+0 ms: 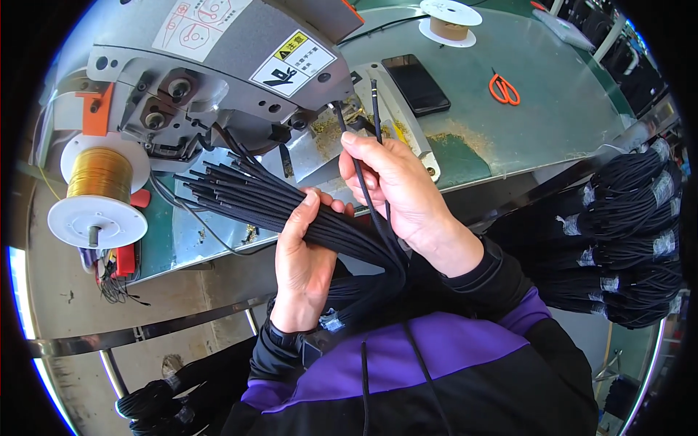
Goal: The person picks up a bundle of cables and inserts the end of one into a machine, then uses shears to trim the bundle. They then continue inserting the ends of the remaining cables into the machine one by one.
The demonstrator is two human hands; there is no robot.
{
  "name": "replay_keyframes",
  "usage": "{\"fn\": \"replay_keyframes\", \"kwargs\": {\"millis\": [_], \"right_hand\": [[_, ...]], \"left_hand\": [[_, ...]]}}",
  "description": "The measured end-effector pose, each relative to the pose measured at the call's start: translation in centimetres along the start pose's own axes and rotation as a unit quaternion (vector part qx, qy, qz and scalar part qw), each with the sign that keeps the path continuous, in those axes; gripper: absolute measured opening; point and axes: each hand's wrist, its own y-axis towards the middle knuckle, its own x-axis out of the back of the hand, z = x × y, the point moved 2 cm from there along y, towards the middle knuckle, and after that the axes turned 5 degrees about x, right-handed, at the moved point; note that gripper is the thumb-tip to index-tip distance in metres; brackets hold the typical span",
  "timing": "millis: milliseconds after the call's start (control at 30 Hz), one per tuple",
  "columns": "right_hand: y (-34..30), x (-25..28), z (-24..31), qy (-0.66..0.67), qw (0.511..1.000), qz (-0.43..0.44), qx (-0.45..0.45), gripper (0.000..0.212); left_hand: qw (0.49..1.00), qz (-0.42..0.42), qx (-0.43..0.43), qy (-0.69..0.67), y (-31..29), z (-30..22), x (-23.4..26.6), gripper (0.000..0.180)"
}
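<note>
The black cord bundle (251,198) lies at the centre, over the near edge of the table, its loose ends fanned toward ten o'clock. The left hand (299,254) is clamped around it, thumb on top. Just beside, toward one o'clock, the right hand (396,185) pinches a single black cord (342,120) between thumb and forefinger; its upper end meets the underside of the machine (127,58), and whether it sits inside is hidden. A second cord (376,109) with a pale, shiny tip rises through the same hand. The hands work apart, each on its own hold.

To do this well, I would grip close to the end, keep the cord straight and square to the machine, and hold the fingertips clear of its head. A light but steady left grip should stop the bundle dragging or tangling.

Farther out, a spool of golden strip (99,173) stands at nine o'clock, a phone (416,85) at one, orange-handled scissors (504,89) at two, and tied cord hanks (618,240) at three.
</note>
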Motion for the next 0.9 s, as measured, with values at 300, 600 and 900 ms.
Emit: {"fn": "replay_keyframes", "kwargs": {"millis": [300,600,900], "right_hand": [[0.4,0.4,-0.4,0.016,1.000,-0.016,-0.002,0.028],[0.4,0.5,-0.5,0.019,0.999,-0.020,-0.018,0.030],[-1.0,-0.5,0.2,0.022,1.000,-0.018,0.000,0.030]], "left_hand": [[1.000,0.002,-0.004,0.016,-0.3,0.2,-0.1,0.014],[1.000,0.017,-0.001,0.009,-0.3,0.3,-0.2,0.016],[1.000,-0.006,0.004,-0.004,-0.2,0.3,-0.2,0.016]]}}
